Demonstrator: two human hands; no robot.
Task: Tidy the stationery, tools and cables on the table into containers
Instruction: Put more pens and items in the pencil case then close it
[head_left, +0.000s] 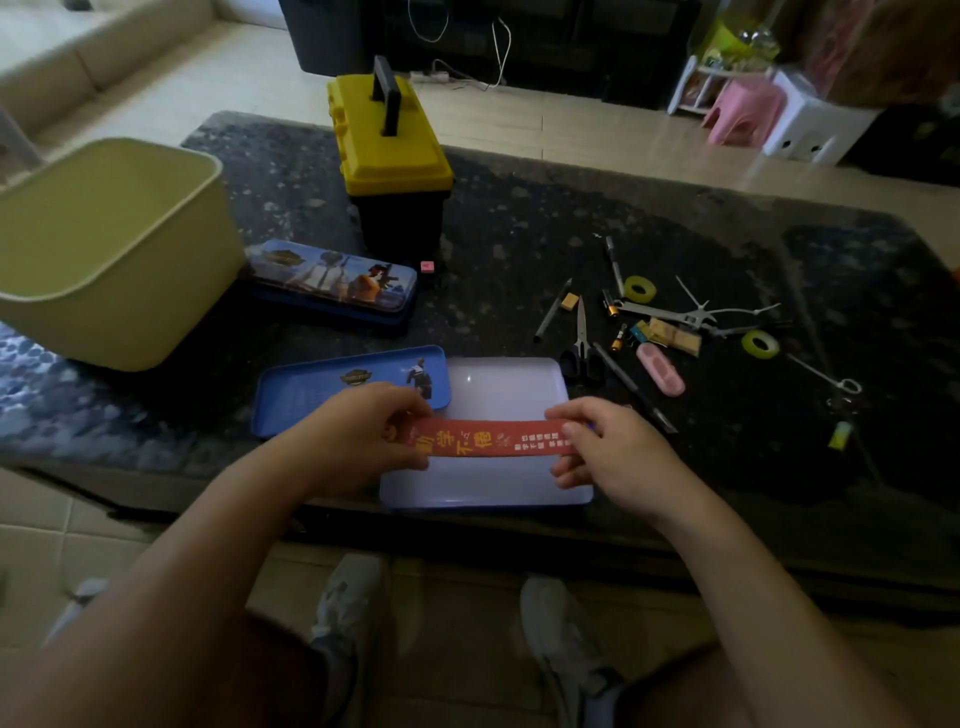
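A red strip with yellow characters (488, 439) is stretched between my two hands just above an open, pale tin tray (498, 384) at the table's near edge. My left hand (363, 436) pinches the strip's left end and my right hand (608, 447) pinches its right end. A blue lid (332, 387) lies left of the tray. A second, closed pencil tin (332, 278) with a printed picture sits further back. To the right lie scissors (581, 343), a pen (551, 312), two tape rolls (639, 289), a pink eraser-like piece (661, 369) and metal tools (696, 314).
A large pale-green bin (109, 249) stands open at the left. A yellow-lidded black toolbox (389, 156) stands shut at the back centre. A small pink cube (427, 266) lies beside it. A yellow-green clip (840, 435) lies at the right. My knees and shoes show below the table edge.
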